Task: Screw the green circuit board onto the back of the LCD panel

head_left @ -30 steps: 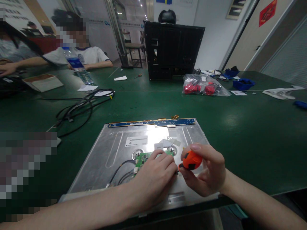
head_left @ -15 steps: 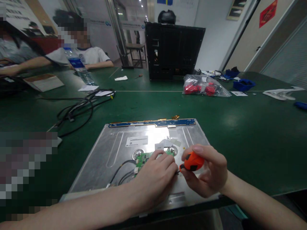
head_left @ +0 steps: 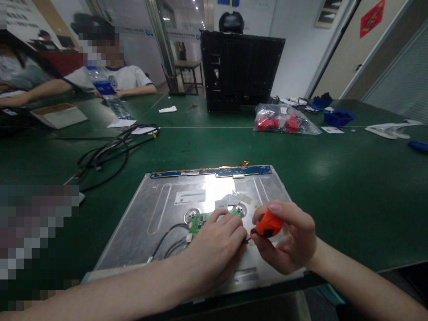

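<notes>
A metal-backed display panel (head_left: pixel 160 196) lies face down on the table in front of me. On its lower middle sits a green circuit board (head_left: pixel 197 219) with black cables (head_left: pixel 169 234) running from its left side. My left hand (head_left: pixel 216 245) covers much of that board, fingers curled over it and pressing it; the fingertips are partly hidden. Between the thumb and fingers of my right hand (head_left: pixel 299 234) is an orange and black screwdriver (head_left: pixel 270 224). Its shaft points left toward the board's right end, and the tip is hidden behind my left hand.
A blue circuit strip (head_left: pixel 214 171) runs along the panel's far edge. Coiled black cables (head_left: pixel 110 151) lie left on the green table (head_left: pixel 341 191). Farther back are a water bottle (head_left: pixel 109 91), a black monitor casing (head_left: pixel 242 71) and a bag of red parts (head_left: pixel 284 120). Two people sit back left.
Both hands keep nearly the same position, with the screwdriver still at the board's right end. The whole view has shifted very slightly.
</notes>
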Motion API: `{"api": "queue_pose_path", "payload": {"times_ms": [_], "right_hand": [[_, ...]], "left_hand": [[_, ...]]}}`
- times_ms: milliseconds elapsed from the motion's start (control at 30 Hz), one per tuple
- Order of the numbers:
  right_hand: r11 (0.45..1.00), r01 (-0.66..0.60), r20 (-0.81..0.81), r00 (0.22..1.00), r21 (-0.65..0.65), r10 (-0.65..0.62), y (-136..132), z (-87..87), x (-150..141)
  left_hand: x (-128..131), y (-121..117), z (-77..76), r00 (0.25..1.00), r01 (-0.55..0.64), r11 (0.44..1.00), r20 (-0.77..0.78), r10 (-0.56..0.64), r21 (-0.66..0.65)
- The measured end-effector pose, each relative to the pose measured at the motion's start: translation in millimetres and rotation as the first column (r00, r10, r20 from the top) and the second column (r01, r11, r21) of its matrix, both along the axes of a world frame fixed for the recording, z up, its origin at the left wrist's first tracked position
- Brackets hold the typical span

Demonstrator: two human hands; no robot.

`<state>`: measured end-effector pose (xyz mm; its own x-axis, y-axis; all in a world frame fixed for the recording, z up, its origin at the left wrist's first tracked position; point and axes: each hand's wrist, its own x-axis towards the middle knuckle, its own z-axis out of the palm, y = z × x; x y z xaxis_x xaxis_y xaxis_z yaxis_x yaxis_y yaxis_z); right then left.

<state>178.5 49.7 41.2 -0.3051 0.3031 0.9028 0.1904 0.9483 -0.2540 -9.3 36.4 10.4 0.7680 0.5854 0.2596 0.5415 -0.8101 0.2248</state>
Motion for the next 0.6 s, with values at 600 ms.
{"api": "queue_pose_path", "payload": {"times_ms": [600], "right_hand": [[1.0, -0.011, -0.045, 0.999, -0.018, 0.01, 1.2, -3.3, 0.7]], "left_hand": [[1.0, -0.3, 1.0, 1.0, -0.011, 1.0, 0.004, 0.011, 0.0]]}}
